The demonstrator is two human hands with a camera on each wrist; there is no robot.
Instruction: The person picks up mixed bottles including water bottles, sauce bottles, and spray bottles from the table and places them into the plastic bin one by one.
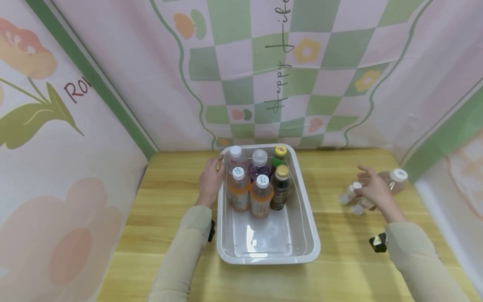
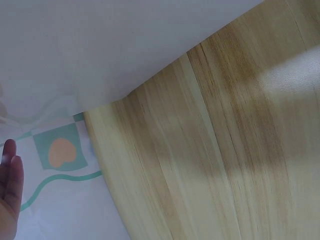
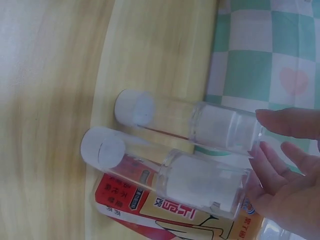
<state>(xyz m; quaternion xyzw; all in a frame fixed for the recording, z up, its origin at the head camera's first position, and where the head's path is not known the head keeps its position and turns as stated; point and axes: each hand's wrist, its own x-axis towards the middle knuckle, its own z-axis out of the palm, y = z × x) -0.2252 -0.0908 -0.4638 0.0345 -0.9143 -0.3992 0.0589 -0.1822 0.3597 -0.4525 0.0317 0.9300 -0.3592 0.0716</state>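
Note:
My left hand (image 1: pixel 211 180) rests along the left rim of a light grey plastic tray (image 1: pixel 314 239). In the left wrist view only some of its fingers (image 2: pixel 15 180) show, fairly straight. At the right of the table, my right hand (image 1: pixel 375 191) reaches over two slim clear bottles with white ends. In the right wrist view, its thumb (image 3: pixel 285 122) is at the end of the upper clear bottle (image 3: pixel 215 127), with the other fingers between the two ends. The lower clear bottle (image 3: pixel 200 182) lies in front of a bottle with a red and yellow label (image 3: pixel 172 212).
Several capped drink bottles stand in the tray's far part, among them an orange-banded bottle (image 1: pixel 261 201), a dark bottle with a gold cap (image 1: pixel 280 191) and a purple one (image 1: pixel 258 170). A patterned cloth (image 1: pixel 271 84) hangs behind the wooden table (image 1: pixel 170 180).

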